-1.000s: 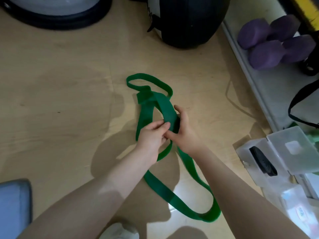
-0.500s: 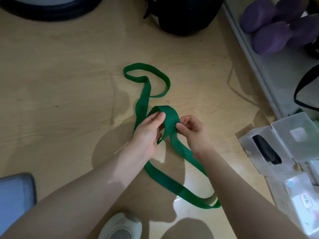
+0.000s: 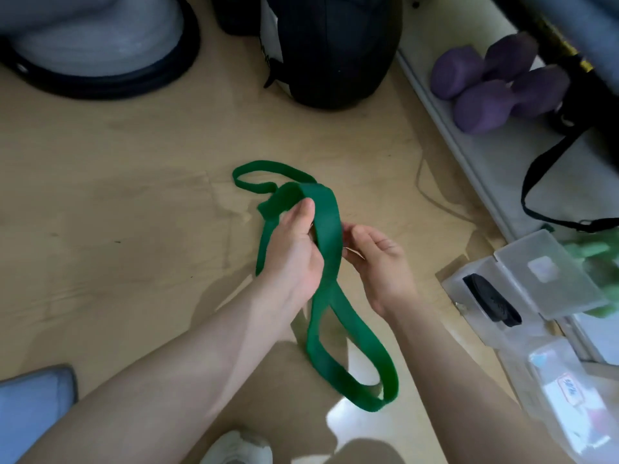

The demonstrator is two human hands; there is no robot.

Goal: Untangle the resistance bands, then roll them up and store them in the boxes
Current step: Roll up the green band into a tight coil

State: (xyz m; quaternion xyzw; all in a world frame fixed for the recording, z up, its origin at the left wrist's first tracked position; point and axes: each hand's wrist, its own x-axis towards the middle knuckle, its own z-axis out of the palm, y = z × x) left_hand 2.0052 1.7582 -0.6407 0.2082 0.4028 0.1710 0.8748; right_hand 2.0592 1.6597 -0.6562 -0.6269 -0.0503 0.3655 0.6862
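Now, head view: left hand [image 3: 294, 259] grips green resistance band [image 3: 326, 222] w/ thumb curled over its raised fold; right hand [image 3: 378, 262] pinches same fold from other side. Band's lower loop hangs toward wooden floor [image 3: 117, 229]. Clear boxes [image 3: 536, 289] sit near, at right.

just one cam, head-mounted, aimed steeply down and forward at the wooden floor [image 3: 117, 202], close over both forearms. wide-angle, so the edges bend. no second view to overlap with.
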